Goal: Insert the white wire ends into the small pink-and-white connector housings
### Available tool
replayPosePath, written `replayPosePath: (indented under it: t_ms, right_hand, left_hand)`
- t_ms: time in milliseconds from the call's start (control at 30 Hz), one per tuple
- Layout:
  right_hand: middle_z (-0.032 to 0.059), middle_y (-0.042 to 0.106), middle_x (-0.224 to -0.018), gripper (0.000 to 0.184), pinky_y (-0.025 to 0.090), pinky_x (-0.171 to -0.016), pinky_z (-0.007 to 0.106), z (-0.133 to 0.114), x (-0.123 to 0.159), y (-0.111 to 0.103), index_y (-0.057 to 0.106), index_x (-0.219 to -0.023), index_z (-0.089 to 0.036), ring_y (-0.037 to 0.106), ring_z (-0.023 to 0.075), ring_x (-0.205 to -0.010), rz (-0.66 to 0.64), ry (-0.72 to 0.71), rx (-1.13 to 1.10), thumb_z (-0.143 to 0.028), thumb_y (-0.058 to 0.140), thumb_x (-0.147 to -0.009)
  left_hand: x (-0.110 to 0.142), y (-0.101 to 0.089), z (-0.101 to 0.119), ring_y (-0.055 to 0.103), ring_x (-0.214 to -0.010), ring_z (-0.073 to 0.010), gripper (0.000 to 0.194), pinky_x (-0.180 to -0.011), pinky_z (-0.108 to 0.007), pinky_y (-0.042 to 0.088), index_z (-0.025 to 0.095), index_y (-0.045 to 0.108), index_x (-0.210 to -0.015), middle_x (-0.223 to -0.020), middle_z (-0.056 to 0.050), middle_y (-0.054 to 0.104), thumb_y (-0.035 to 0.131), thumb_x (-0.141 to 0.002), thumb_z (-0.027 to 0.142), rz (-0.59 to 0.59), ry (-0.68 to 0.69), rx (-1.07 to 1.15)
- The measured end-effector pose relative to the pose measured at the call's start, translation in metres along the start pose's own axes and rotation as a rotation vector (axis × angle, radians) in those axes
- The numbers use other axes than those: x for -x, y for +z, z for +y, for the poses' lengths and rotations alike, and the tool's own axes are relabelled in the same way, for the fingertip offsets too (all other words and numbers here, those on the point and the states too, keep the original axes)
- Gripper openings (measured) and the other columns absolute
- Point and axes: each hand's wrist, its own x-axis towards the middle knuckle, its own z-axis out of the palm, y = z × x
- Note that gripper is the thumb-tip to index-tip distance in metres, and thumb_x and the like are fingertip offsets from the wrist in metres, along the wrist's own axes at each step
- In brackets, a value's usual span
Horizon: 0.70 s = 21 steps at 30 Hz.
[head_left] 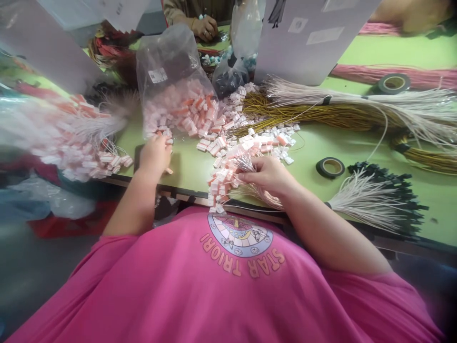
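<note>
My right hand (267, 176) is closed around a bundle of thin white wires (246, 162) near the table's front edge. Many white and orange plastic connectors (219, 183) fan out from the bundle's left end. My left hand (155, 155) is at the near edge of a clear plastic bag (171, 57), its fingers curled in among loose white and orange connectors (196, 112). Whatever its fingertips hold is partly hidden by the hand. Smaller white connectors (237, 102) are heaped to the right of the bag.
At left hangs a blurred mass of wired connectors (82, 147). To the right lie white wires (357, 102), yellow-brown wires (303, 114), a black tape roll (330, 167) and a wire bundle with black connectors (374, 197). Opposite, a co-worker's hand (205, 28) works behind upright panels (314, 38).
</note>
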Motion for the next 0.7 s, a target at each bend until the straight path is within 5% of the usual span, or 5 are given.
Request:
replayPosePath:
  t_ms: [200,400,500,567,700]
  right_hand:
    - [0.0028,0.066,-0.063,0.015,0.043,-0.059,0.030,0.002,-0.001,-0.001,0.065,-0.062,-0.017,0.059,0.0153,-0.062,-0.020,0.062,-0.015,-0.031,0.066,-0.068]
    - [0.0045,0.068,-0.066,0.009,0.047,-0.062,0.030,0.003,-0.002,0.002,0.065,-0.065,-0.017,0.062,0.0164,-0.064,-0.025,0.100,-0.124,-0.026,0.063,-0.067]
    - [0.0031,0.065,-0.062,0.011,0.046,-0.061,0.029,-0.003,-0.001,0.005,0.062,-0.063,-0.017,0.059,0.0136,-0.059,-0.036,0.069,-0.158,-0.022,0.056,-0.071]
    - [0.0002,0.058,-0.054,0.017,0.042,-0.057,0.028,-0.006,0.000,0.007,0.056,-0.055,-0.017,0.052,0.0108,-0.052,-0.015,0.030,-0.067,-0.020,0.053,-0.071]
    - [-0.0025,0.051,-0.054,0.013,0.036,-0.053,0.026,-0.006,0.002,0.013,0.056,-0.059,-0.017,0.044,0.0092,-0.052,0.047,-0.004,-0.056,-0.020,0.052,-0.071]
  left_hand:
    - [-0.018,-0.009,-0.048,0.056,-0.097,-0.0138,0.050,-0.069,-0.027,0.029,0.011,0.053,-0.056,-0.050,0.001,0.047,0.046,-0.087,0.050,0.197,-0.020,-0.142]
    - [-0.014,0.001,-0.010,0.054,-0.097,-0.0151,0.014,-0.081,-0.023,0.039,0.014,0.066,-0.090,-0.081,-0.002,0.060,0.061,-0.080,0.022,0.221,-0.060,-0.080]
    - [0.001,0.014,0.031,0.058,-0.080,-0.0110,0.019,-0.072,-0.024,0.045,0.015,0.064,-0.099,-0.087,-0.001,0.061,0.055,-0.082,0.019,0.082,-0.100,0.147]
    - [0.012,0.028,0.059,0.059,-0.067,-0.0102,0.019,-0.065,-0.026,0.049,0.014,0.062,-0.100,-0.078,-0.001,0.062,0.054,-0.083,0.019,-0.153,-0.172,0.485]
    - [0.024,0.056,0.099,0.063,-0.069,-0.0118,0.026,-0.064,-0.025,0.051,0.012,0.059,-0.100,-0.078,-0.004,0.065,0.066,-0.076,0.018,-0.429,-0.284,0.785]
